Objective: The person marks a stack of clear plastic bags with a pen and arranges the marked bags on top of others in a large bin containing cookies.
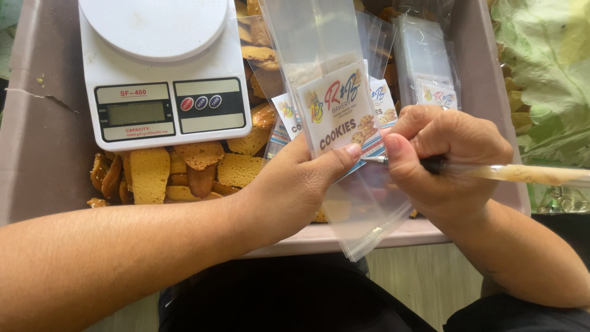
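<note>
Bag: clear plastic bag with a printed label is lying over the tray's near rim, long axis running away from the person, mouth end farthest.
Tray: grey tray is holding a white kitchen scale at its far left, biscuit pieces below the scale, more labelled bags at far right.
Left hand: left hand is pinning the bag from its left, thumb pressing the label.
Right hand: right hand is curling tightly round a pen, tip touching the label's right edge beside the thumb.
Surroundings: green leafy sheet is lying right of the tray.
</note>
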